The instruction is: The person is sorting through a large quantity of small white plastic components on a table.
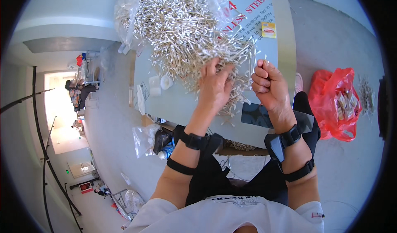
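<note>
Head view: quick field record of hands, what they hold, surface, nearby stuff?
left hand: fingers spread, pressed into the heap of white cotton swabs
right hand: closed in a fist grip on a few thin white swab sticks, tips poking up
surface: grey metal table with film
on table: small yellow packet, white round lids
floor right: red plastic bag with small packets

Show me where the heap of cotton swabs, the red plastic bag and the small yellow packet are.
heap of cotton swabs (182, 30), head view, middle of the heap.
red plastic bag (331, 88), head view, its upper left side.
small yellow packet (269, 30), head view, centre of its face.
</note>
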Tool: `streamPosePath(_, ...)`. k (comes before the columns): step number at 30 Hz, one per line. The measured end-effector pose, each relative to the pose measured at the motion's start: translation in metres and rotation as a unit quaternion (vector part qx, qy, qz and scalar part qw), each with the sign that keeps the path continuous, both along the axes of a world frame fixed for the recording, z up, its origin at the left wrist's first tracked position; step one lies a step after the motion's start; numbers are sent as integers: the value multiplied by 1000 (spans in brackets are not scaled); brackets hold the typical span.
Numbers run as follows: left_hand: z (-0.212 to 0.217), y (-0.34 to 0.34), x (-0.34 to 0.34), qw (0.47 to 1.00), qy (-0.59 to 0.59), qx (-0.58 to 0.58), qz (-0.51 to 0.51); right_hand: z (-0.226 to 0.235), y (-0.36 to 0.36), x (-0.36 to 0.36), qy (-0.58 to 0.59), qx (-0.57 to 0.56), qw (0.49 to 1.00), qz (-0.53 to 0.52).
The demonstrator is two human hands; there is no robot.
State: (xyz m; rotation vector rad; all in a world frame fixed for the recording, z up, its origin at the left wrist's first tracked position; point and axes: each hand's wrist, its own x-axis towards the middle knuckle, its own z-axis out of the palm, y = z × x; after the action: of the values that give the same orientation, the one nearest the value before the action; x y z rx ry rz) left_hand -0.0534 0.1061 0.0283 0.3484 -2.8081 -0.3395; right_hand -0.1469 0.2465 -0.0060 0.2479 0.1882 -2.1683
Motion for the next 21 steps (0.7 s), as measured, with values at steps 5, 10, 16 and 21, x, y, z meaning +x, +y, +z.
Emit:
streamPosePath(5,-12,-62,-21,998,50,-16,-22,0,2,-8,0,-10,1000,-10)
streamPosePath(10,7,-127,-49,985,151,57,58,-5,4,-15,11,-24,999,-19)
streamPosePath(16,39,-159,-58,975,113,138,134,-5,4,-14,11,-27,999,-24)
streamPosePath(21,37,-137,-39,991,112,15,65,-5,5,-14,12,-23,999,-26)
